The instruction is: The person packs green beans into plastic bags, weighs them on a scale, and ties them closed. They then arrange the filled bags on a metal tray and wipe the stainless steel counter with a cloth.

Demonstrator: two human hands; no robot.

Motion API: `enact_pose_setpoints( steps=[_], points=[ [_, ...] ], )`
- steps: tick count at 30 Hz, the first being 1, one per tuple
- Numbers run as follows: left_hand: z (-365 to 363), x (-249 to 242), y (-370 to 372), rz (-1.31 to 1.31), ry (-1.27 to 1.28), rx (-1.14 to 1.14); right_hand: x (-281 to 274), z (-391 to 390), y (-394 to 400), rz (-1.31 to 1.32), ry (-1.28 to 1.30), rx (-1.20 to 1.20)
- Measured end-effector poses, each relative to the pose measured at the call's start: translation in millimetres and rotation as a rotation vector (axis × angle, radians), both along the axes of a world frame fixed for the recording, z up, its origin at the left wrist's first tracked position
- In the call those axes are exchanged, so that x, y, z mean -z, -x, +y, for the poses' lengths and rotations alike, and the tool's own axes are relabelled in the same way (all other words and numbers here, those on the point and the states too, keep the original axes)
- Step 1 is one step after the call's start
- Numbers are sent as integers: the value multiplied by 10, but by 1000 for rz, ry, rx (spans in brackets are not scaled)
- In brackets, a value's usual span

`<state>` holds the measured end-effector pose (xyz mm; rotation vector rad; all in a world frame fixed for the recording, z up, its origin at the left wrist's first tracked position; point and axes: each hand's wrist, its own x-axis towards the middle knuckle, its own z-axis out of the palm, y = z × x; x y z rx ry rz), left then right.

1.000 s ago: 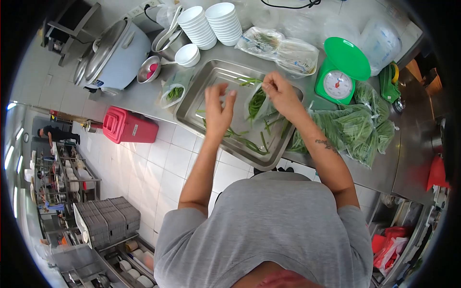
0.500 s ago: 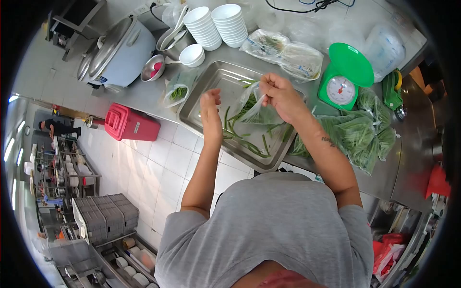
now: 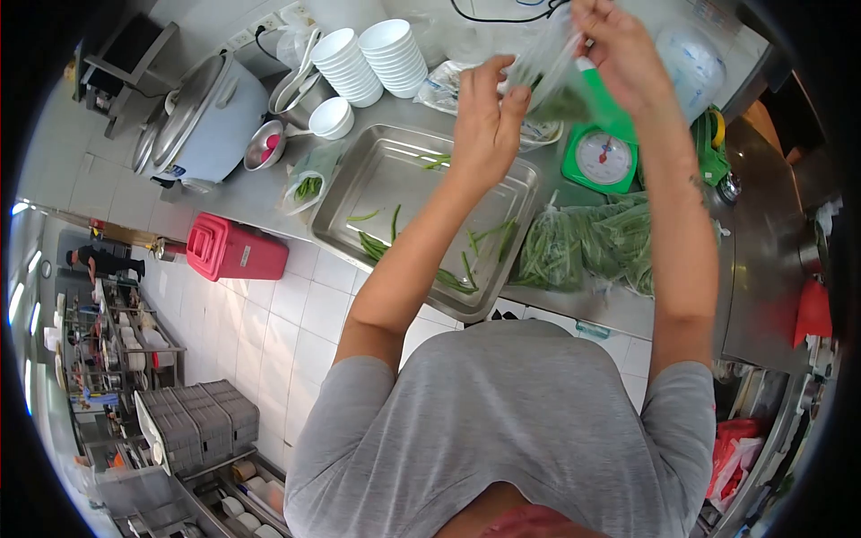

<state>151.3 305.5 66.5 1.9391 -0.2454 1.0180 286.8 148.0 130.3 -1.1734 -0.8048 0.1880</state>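
Clear plastic bag, partly filled with greens, hangs from your right hand, whose thumb and fingers are pinched closed on its top. Your left hand is at the bag's left side, thumb and fingers spread apart; whether it touches the film cannot be determined. By size, largest first: the steel counter runs beneath the grip and out to either side. On it, left of the grip and closer to your body, lies the metal tray, your left forearm crossing above it. Filled vegetable bags lie nearer you than the grip, beside the tray, partly hidden by your right forearm. The green scale stands just on your side of the grip; the suspended bag partly masks its pan, and contact there cannot be determined. Stacked white bowls stand well left of the grip. Smallest, loose green beans lie scattered in the tray, on your side of the grip.
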Motion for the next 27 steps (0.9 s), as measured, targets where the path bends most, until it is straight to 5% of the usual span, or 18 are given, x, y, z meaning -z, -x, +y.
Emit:
enact_pose_setpoints(
  steps=[3, 6, 9, 18, 27],
  points=[
    [171, 117, -300, 84, -96, 108, -411, -248, -3, -130, 95, 320],
    [722, 688, -369, 385, -344, -167, -329, -523, -355, -303, 253, 531],
    [1402, 1718, -393, 615, -635, -450, 207, -711, -651, -388, 371, 494],
    [693, 1692, 379, 732, -882, -65, 602, -975, -132, -260, 446, 363],
    [287, 988, 502, 586, -594, 1, 676, -1352, 426, -40, 324, 576]
  ],
)
